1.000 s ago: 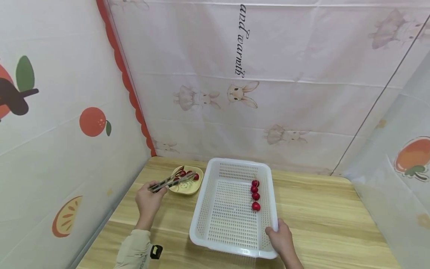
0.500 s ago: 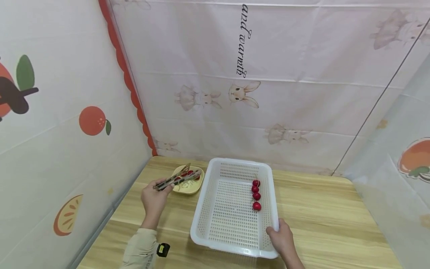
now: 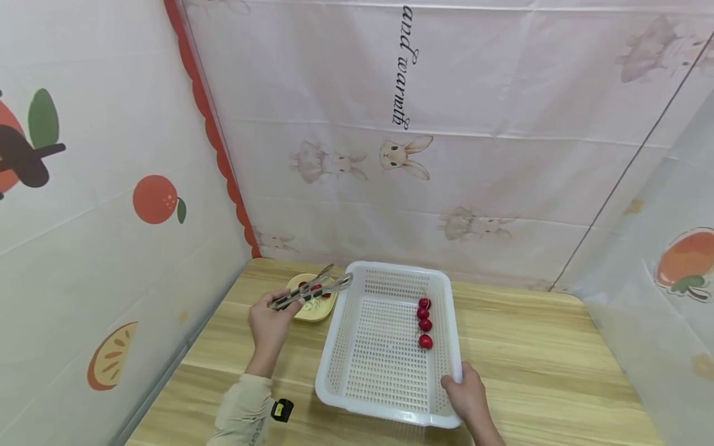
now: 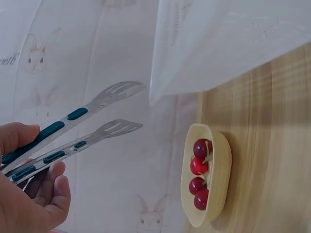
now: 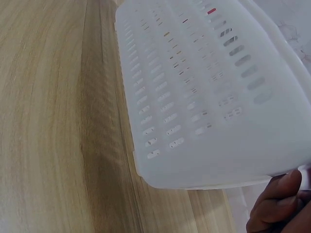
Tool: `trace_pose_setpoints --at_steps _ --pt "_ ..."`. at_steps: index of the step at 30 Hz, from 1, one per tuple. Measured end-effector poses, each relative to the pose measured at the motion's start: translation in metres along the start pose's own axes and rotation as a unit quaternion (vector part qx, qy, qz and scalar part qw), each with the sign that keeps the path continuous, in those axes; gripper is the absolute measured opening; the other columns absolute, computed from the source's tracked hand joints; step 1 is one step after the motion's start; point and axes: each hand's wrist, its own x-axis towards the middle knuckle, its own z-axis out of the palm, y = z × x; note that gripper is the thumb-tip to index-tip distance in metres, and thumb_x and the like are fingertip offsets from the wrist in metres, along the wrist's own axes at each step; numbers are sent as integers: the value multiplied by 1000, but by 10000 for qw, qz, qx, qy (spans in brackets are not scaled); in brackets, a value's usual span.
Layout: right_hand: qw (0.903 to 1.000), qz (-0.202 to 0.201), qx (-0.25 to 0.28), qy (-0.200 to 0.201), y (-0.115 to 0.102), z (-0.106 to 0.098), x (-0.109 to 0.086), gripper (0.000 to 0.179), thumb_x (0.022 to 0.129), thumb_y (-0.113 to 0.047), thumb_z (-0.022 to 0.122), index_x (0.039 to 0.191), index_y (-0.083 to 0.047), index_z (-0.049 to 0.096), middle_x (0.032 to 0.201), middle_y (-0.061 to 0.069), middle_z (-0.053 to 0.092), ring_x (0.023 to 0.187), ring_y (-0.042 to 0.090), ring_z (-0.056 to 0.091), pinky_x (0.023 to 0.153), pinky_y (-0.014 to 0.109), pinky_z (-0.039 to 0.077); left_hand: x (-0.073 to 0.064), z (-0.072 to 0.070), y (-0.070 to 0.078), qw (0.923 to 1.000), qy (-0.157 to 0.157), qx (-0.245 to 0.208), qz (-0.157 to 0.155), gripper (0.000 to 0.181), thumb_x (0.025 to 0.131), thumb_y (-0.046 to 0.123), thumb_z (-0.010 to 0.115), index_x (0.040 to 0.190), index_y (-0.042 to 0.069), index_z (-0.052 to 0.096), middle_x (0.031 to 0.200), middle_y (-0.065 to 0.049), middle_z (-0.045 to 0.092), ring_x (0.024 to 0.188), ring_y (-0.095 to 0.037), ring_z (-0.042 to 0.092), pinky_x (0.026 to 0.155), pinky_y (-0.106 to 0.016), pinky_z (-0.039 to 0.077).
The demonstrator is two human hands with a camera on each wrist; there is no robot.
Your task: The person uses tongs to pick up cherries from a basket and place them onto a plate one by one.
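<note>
My left hand [image 3: 270, 319] grips a pair of metal tongs [image 3: 310, 291] with teal grip inserts. Their tips hover above the far-left corner of a white perforated basket [image 3: 333, 347]. In the left wrist view the tongs [image 4: 77, 138] stand slightly apart with nothing between them, held by my left hand [image 4: 31, 196]. Below them a small yellow dish [image 4: 218, 160] holds several red cherries [image 4: 199, 172]. Several more cherries [image 3: 424, 323] lie in a row inside the basket on its right side. My right hand [image 3: 467, 390] holds the basket's near-right corner; its fingers [image 5: 277, 208] curl under the rim.
The basket and the yellow dish [image 3: 308, 311] sit on a light wooden table [image 3: 535, 365]. Printed cloth walls close in the left, the back and the right. The basket's underside [image 5: 209, 97] casts a shadow on the wood [image 5: 48, 121].
My left hand has carried the tongs up and to the right, from over the yellow dish to the basket's far-left corner. The right hand and the basket have stayed put.
</note>
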Motion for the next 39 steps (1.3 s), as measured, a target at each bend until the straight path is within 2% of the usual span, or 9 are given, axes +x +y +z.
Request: trace_pose_setpoints --at_steps 9,15,22,27,32,39 --pt "9999 110 26 -24 0 1 2 46 81 -1 54 121 16 43 100 29 57 81 35 63 62 40 53 -4 13 8 9997 -152 -177 31 29 67 2 80 94 -3 69 87 -16 68 72 -22 64 54 -22 49" --pt "9999 136 38 -58 1 0 2 46 80 -1 53 121 17 42 101 29 57 82 36 62 63 41 53 -7 25 10 9997 -180 -21 132 29 65 7 82 91 0 72 82 -14 69 68 -18 62 52 -22 48" --pt "9998 179 61 -103 2 1 3 45 81 -1 53 121 16 42 100 28 57 83 36 62 64 41 53 -10 39 9 9997 -235 90 61 30 63 7 82 91 1 74 81 -11 69 67 -15 59 51 -21 45" --pt "9996 214 93 -148 1 0 4 46 82 -2 53 122 16 41 102 29 57 84 37 62 64 41 53 -12 51 11 9995 -292 -54 -88 27 62 2 81 88 0 74 78 -11 69 63 -12 57 49 -20 44" --pt "9997 184 56 -123 1 -1 4 46 81 -2 54 122 16 41 101 29 57 83 36 62 63 41 53 -16 61 14 9986 -437 -74 -298 30 62 2 81 90 -1 73 81 -13 69 65 -15 61 53 -23 47" --pt "9997 190 43 -119 0 -1 3 46 81 -2 54 122 17 41 101 30 56 83 38 62 64 42 53 -19 75 18 9977 -591 39 -331 32 61 2 81 92 -1 72 85 -14 69 76 -21 64 64 -31 51"
